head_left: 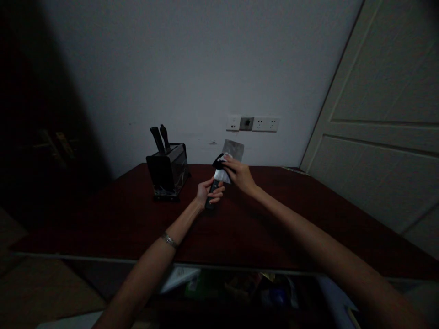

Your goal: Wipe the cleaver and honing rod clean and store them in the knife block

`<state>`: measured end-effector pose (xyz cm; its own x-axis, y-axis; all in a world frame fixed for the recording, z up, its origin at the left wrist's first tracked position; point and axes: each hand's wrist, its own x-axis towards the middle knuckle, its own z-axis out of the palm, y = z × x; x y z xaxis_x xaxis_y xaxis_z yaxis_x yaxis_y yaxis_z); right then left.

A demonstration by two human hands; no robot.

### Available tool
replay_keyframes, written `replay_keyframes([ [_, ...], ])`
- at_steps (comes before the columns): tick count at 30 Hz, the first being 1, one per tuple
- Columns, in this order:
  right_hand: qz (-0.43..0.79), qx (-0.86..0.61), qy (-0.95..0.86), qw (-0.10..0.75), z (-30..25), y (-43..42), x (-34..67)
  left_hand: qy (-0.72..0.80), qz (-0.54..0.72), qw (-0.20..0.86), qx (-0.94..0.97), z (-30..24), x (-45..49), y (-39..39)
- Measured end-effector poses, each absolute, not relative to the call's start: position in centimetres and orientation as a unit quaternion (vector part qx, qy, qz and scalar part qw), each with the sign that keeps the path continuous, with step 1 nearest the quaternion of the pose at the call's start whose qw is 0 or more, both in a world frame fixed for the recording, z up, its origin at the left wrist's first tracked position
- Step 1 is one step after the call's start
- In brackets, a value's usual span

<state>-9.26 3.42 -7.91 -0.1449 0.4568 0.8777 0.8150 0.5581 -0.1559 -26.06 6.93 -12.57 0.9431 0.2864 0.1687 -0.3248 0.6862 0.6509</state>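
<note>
Left grip [205, 191] around the cleaver handle [209, 204], forearm [185, 223] aslant.

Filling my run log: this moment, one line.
left hand: holds black-handled, wide-bladed metal cleaver | right hand: holds black cloth against blade

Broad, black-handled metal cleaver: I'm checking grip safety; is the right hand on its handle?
No, the left hand grips the black handle; the right hand is at the blade.
</note>
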Motion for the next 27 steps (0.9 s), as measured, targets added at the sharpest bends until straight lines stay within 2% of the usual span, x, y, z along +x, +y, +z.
replay_keyframes([
  [3, -0.172, -0.418, -0.761, 0.466, -7.8, 3.1, -9.4, -0.033, 0.166, 0.919, 0.356, -12.5, -26.1, 6.9],
  [9, -0.226, -0.486, -0.663, 0.523, -5.5, 4.3, -6.3, -0.04, 0.144, 0.922, 0.358, -12.7, -25.9, 6.5],
  [16, -0.183, -0.437, -0.743, 0.473, -8.0, 2.6, -8.1, -0.036, 0.149, 0.927, 0.342, -13.0, -25.9, 6.8],
  [22, -0.224, -0.495, -0.66, 0.519, -5.0, 4.0, -4.2, -0.044, 0.123, 0.926, 0.355, -13.0, -25.7, 6.3],
  [27, -0.189, -0.449, -0.736, 0.471, -8.5, 1.6, -7.7, -0.052, 0.137, 0.92, 0.363, -13.1, -25.9, 6.6],
])
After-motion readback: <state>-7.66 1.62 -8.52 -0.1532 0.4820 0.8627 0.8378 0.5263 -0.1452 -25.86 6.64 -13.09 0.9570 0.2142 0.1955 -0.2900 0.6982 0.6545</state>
